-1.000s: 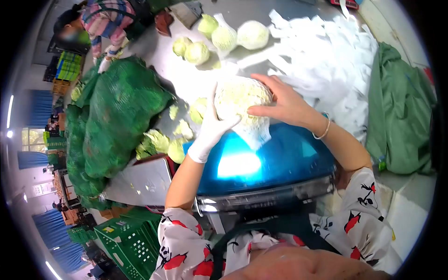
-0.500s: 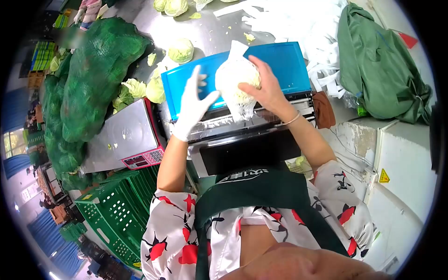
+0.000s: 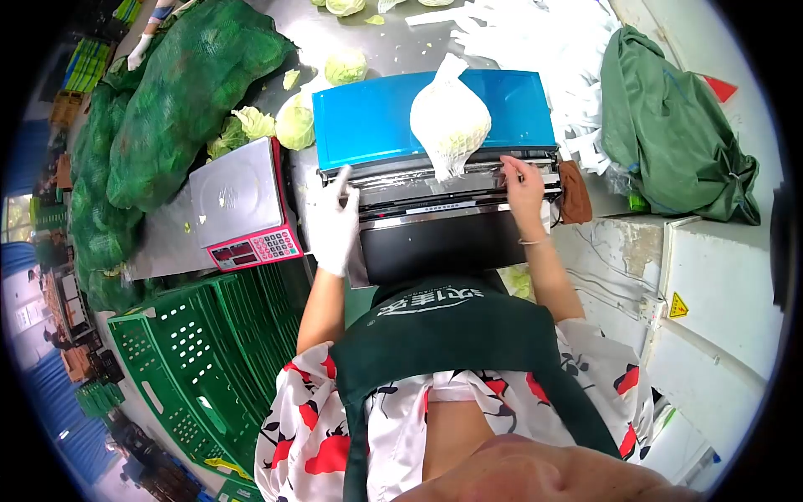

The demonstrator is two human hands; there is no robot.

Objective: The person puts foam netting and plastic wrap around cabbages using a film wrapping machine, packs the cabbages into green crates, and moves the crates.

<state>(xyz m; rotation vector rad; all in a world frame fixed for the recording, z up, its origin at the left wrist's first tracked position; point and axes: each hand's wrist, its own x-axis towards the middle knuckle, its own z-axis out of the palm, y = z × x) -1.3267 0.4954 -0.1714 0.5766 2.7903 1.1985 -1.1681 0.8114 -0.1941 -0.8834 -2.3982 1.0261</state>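
Note:
A pale cabbage in white netting (image 3: 452, 119) rests on the blue lid (image 3: 360, 125) of a machine, its netting tail hanging over the front edge. My left hand (image 3: 333, 219), in a white glove, is at the machine's left end, fingers apart and nothing visibly held. My bare right hand (image 3: 525, 194) is at the right end of the shiny clear film (image 3: 468, 181), fingers bent together; what they pinch is too small to make out. Neither hand touches the cabbage. A black panel (image 3: 439, 248) lies in front of the film.
A scale (image 3: 238, 197) stands at the left, beside green net sacks (image 3: 188, 92) and green crates (image 3: 192, 360). Loose cabbages (image 3: 295, 125) lie behind it. White netting strips (image 3: 544, 42) and a green cloth (image 3: 669, 125) are at right. Another person's gloved hand (image 3: 140, 52) shows top left.
My hands have let go of the netted cabbage, which now stands on the blue lid. Both hands have moved down and outward to the two ends of the machine.

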